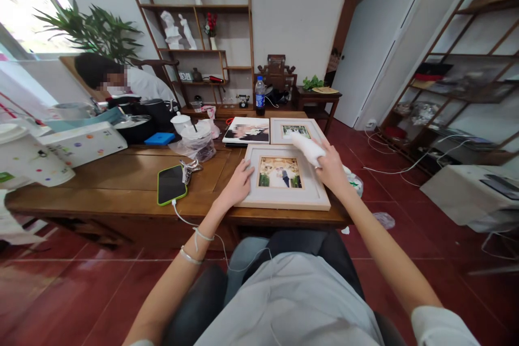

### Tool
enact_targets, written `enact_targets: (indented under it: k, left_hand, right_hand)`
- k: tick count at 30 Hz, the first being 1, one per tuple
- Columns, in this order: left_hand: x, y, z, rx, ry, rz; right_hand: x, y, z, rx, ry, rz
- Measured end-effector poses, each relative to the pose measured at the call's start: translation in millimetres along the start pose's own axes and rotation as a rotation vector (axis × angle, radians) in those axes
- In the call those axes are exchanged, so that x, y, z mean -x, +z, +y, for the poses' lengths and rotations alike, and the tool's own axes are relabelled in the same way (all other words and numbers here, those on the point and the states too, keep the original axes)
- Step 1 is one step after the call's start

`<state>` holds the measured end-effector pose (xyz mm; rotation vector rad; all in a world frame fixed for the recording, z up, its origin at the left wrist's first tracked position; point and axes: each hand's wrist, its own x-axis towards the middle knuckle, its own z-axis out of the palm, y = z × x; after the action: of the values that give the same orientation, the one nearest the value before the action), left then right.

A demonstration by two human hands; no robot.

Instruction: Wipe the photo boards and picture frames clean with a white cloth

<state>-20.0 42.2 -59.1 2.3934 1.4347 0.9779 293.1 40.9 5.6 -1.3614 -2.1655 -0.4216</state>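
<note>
A white-framed photo lies flat at the near edge of the wooden table. My left hand rests on the frame's left border, fingers stretched flat. My right hand is closed on a white cloth held over the frame's upper right corner. Behind it lie a second framed photo and a frameless print.
A green-cased phone with a charging cable lies to the left, beside crumpled foil and a plastic bag holding cups. A water bottle stands at the back. Another person sits at the far left behind pots. Shelves line the right.
</note>
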Motion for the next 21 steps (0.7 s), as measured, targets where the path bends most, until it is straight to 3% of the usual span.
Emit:
enact_targets:
  k: [3, 6, 12, 16, 21]
  left_hand:
    - [0.6, 0.5, 1.7, -0.007, -0.003, 0.002]
    - [0.9, 1.5, 3.4, -0.006, -0.029, 0.009]
    - [-0.1, -4.7, 12.6, 0.004, 0.012, 0.075]
    - [1.0, -9.0, 17.8, 0.000, 0.101, -0.004]
    - [3.5, -6.2, 13.0, -0.030, 0.092, -0.073]
  right_hand:
    - [-7.3, 12.6, -6.6, 0.038, -0.052, -0.219]
    - [-5.3, 20.8, -12.5, 0.056, -0.028, -0.266]
    - [-1.4, 21.7, -14.2, 0.061, -0.018, -0.243]
    - [-1.4, 22.1, -12.5, 0.064, -0.018, -0.196]
    - [-11.6, 17.2, -4.7, 0.070, 0.009, 0.020]
